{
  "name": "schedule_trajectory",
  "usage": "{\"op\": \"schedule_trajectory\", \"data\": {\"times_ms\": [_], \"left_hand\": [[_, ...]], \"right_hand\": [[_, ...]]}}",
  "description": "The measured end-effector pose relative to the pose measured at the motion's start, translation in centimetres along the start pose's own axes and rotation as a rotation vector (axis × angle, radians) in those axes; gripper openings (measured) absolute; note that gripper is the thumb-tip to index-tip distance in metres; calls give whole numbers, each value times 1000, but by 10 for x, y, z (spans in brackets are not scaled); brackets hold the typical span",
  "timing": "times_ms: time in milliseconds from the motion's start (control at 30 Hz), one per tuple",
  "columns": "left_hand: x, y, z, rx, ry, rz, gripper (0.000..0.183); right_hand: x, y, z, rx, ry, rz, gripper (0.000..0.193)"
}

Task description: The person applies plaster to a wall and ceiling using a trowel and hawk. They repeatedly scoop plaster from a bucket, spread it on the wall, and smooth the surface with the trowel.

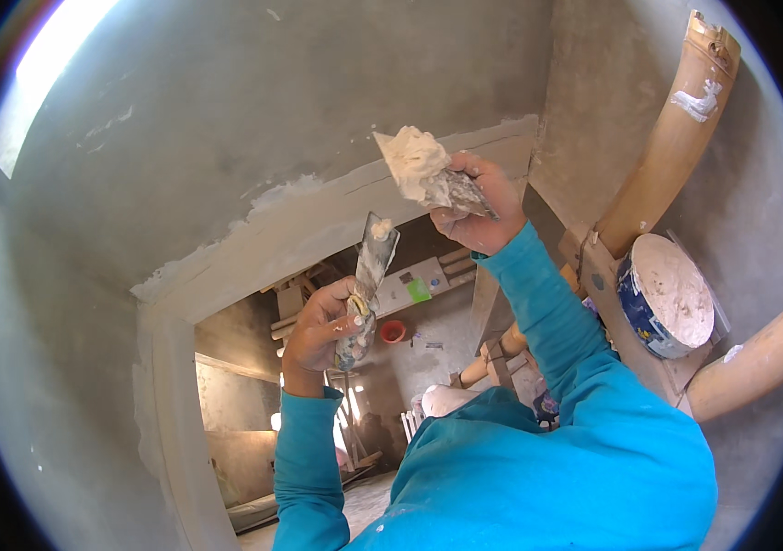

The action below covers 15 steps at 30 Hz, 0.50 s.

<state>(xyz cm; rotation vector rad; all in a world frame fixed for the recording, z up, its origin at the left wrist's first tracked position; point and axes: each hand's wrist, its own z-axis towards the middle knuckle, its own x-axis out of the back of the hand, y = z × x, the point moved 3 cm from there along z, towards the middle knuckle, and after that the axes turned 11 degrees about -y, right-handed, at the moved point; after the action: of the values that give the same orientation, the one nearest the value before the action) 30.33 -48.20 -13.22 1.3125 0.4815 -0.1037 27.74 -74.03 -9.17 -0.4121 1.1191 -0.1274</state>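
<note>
My left hand [316,329] is closed round the wrapped handle of a putty knife [375,264], its narrow blade pointing up. A small dab of putty sits near the blade's tip. Higher and to the right, my right hand [494,209] grips a flat metal scraper [467,195] smeared with dried filler. A thick lump of cream putty [416,158] rests on that scraper's far end. The two tools are apart, in front of a grey wall with a smoother, pale plaster band [272,223] along the opening's edge.
On the right, a blue bucket of pinkish putty [676,289] stands on a wooden plank [625,340] beside a thick upright bamboo pole [659,156]. Another bamboo pole [751,369] lies lower right. Far below are a red bowl [393,331] and a green item [419,291].
</note>
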Motion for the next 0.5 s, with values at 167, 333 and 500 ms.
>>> {"op": "schedule_trajectory", "data": {"times_ms": [167,333,500], "left_hand": [[10,-2,2,-23,24,21,35],[16,0,-9,-42,91,80,43],[23,-1,-31,-62,105,86,45]], "right_hand": [[9,-1,5,1,-10,65,27],[8,20,25,-34,-106,192,36],[2,50,51,-138,-91,222,38]]}}
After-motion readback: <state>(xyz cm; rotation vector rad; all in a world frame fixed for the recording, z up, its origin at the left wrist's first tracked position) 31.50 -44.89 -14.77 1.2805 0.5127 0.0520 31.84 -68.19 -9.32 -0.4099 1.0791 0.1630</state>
